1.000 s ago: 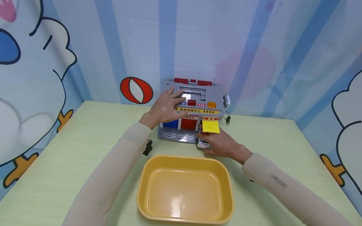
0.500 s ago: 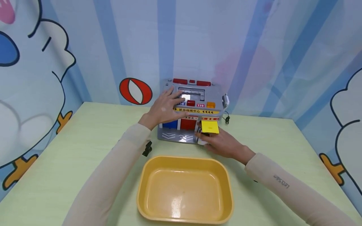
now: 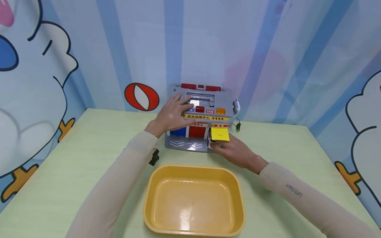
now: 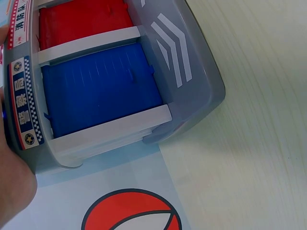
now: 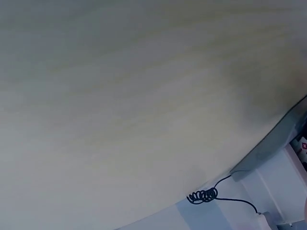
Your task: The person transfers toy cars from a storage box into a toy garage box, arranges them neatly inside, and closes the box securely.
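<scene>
A grey toy emergency station (image 3: pixel 220 99) stands at the back of the table, with a blue door (image 4: pixel 100 88) and a red door (image 4: pixel 84 21), both lowered. My left hand (image 3: pixel 172 114) rests on its top left part, fingers spread. The station's third door, a yellow flap (image 3: pixel 220 134), is swung up at the right bay. Under that flap my right hand (image 3: pixel 235 150) holds a small white toy car (image 3: pixel 209 143) at the bay's mouth. The flap hides most of the car and some fingers. In the right wrist view, a sliver of the car (image 5: pixel 302 146) shows.
A yellow plastic tub (image 3: pixel 193 201) sits in front of the station. From the station's right side, by a white handset (image 3: pixel 236 106), hangs a coiled black cord (image 3: pixel 237 126). A printed cloth backdrop (image 3: pixel 202 43) rises behind the table.
My right hand has pushed the toy car back into the right bay under the yellow flap, so less of the car shows. The left hand has stayed on the station.
</scene>
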{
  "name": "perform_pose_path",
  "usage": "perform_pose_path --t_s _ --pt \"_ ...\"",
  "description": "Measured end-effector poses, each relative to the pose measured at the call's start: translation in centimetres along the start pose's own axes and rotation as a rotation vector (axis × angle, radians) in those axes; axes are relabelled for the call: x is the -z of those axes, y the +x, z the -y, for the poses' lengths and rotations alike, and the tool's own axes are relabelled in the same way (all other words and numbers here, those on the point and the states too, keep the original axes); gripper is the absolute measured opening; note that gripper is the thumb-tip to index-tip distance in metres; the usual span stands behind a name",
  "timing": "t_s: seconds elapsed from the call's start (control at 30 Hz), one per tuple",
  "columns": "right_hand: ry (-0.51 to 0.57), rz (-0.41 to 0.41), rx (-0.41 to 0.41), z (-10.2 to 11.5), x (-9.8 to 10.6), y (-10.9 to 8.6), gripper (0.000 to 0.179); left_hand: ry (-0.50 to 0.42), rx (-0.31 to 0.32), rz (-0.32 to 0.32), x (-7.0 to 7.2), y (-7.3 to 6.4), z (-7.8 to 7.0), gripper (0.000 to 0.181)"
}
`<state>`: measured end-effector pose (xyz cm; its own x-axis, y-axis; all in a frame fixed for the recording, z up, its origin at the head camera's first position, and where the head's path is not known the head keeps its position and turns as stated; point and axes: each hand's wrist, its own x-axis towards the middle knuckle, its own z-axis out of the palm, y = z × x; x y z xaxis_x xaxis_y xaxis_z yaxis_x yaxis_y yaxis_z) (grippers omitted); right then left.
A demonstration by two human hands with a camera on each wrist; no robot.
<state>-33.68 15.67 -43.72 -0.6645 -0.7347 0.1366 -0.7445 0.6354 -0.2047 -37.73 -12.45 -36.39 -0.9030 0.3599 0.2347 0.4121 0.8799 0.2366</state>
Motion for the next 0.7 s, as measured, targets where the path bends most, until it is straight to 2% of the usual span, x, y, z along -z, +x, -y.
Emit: perform_pose_path --t_s 0.1,0.13,0.17,0.23,0.37,0.7 --pt "-0.358 -0.102 0.32 -0.7 -0.3 -0.4 0.051 -0.001 0.003 -0.003 0.0 0.0 0.0 0.077" --pt "-0.457 -0.14 0.406 -0.8 -0.4 -0.5 0.052 -0.001 0.001 -0.004 0.0 0.0 0.0 0.077" --pt "-0.506 -0.165 0.442 -0.9 -0.4 -0.6 0.054 0.0 -0.001 -0.004 0.1 0.0 0.0 0.077" --pt "-0.554 -0.174 0.461 -1.0 -0.5 -0.7 0.055 -0.001 -0.004 -0.003 0.1 0.0 -0.1 0.078" --pt "-0.574 -0.124 0.438 -0.8 -0.4 -1.0 0.053 0.001 -0.007 -0.005 0.1 0.0 -0.1 0.078" --pt "-0.411 -0.018 0.323 -1.0 -0.5 -1.7 0.055 -0.003 0.009 -0.003 0.0 -0.1 0.0 0.078"
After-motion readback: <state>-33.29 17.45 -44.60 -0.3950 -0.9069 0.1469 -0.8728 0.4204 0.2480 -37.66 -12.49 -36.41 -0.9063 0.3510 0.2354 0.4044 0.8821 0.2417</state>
